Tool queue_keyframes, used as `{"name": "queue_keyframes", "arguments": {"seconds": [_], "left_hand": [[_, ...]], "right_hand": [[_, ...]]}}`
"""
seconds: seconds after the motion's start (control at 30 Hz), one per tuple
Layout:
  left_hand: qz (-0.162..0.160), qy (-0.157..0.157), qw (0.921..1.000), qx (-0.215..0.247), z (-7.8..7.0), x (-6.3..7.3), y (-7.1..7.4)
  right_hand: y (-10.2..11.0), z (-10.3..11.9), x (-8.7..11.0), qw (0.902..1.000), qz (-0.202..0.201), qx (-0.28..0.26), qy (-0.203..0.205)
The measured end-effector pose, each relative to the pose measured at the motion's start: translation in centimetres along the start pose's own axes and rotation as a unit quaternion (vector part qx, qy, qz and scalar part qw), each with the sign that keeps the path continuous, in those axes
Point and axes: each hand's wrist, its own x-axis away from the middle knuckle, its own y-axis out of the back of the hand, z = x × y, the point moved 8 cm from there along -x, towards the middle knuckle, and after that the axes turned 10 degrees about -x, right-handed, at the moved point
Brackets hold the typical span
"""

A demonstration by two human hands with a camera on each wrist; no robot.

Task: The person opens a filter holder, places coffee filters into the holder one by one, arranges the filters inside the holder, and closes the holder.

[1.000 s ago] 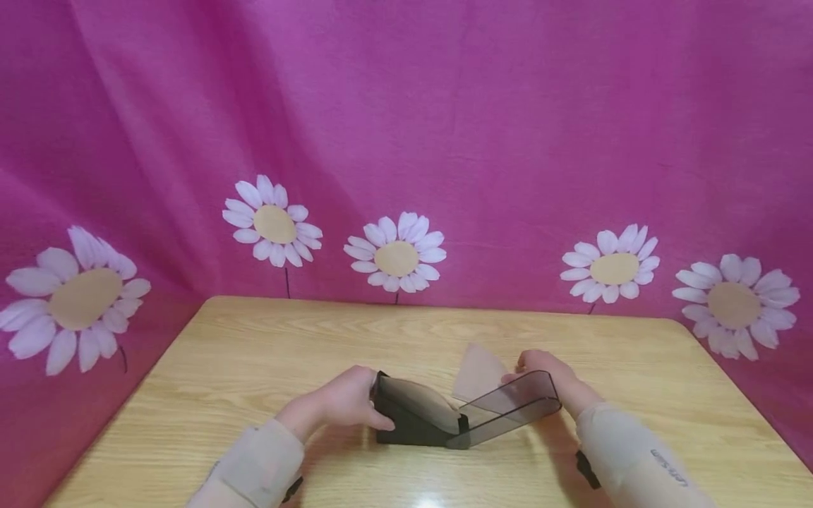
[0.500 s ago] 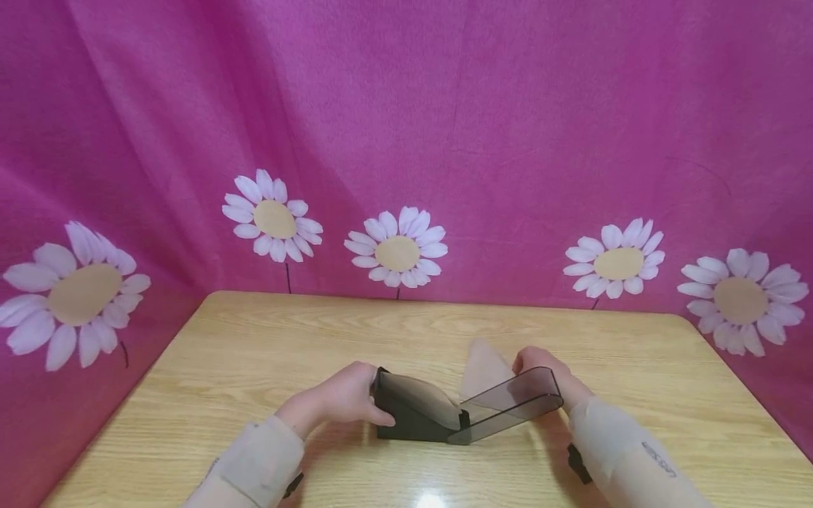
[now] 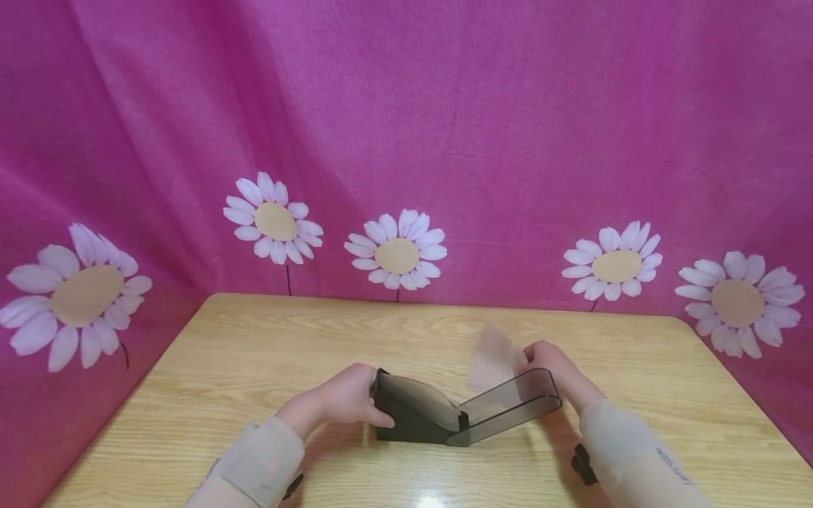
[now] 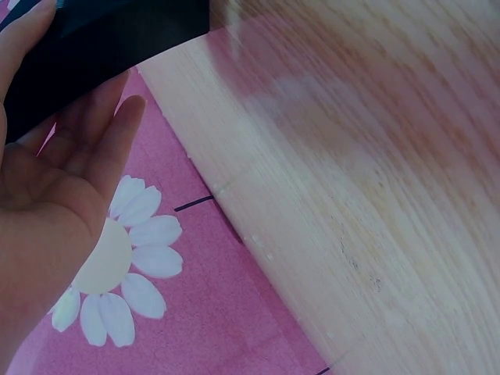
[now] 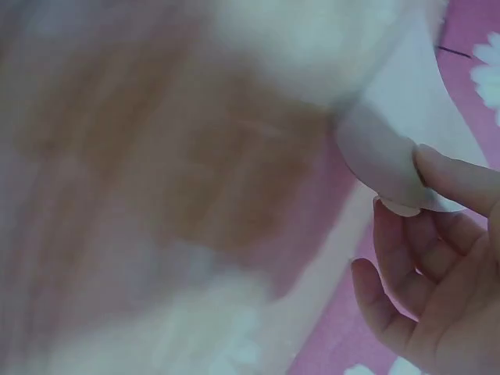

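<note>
A black filter box (image 3: 409, 422) stands on the table, its clear smoky lid (image 3: 504, 418) tipped out to the right. Inside sits a stack of brownish paper coffee filters (image 3: 422, 396). My left hand (image 3: 343, 395) grips the box's left end, thumb on the near side. In the left wrist view the dark box (image 4: 117, 55) lies between thumb and fingers. Beyond the lid, my right hand (image 3: 555, 368) holds a thin paper coffee filter (image 3: 494, 356) clear of the box. The right wrist view shows this filter (image 5: 426, 101) pinched between thumb and fingers, its edge curved.
The light wooden table (image 3: 286, 339) extends around the box on all sides. Behind and beside it hangs a magenta cloth (image 3: 476, 141) printed with white daisies.
My right hand has drawn the filter a little up and away to the far right of the box. The box, its tipped lid and my left hand stay nearly still.
</note>
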Motion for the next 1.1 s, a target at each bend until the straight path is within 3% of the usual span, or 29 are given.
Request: {"name": "queue_keyframes", "arguments": {"seconds": [0.17,0.53,0.83,1.1], "left_hand": [[0.001,0.004,1.0,0.0,0.1,0.0,-0.2],[0.003,0.014,0.9999,-0.003,0.3,0.0,-0.1],[-0.006,-0.003,0.9999,-0.015,0.0,0.0,0.1],[-0.001,0.002,0.9998,-0.019,-0.1,-0.1,0.0]], "right_hand": [[2.4,1.3,0.3,0.9984,-0.03,-0.048,0.01],[8.1,4.9,2.0,0.9947,-0.084,-0.049,0.031],[9.3,7.2,3.2,0.9938,-0.089,-0.05,0.046],[10.1,8.4,4.3,0.9917,-0.097,-0.064,0.054]]}}
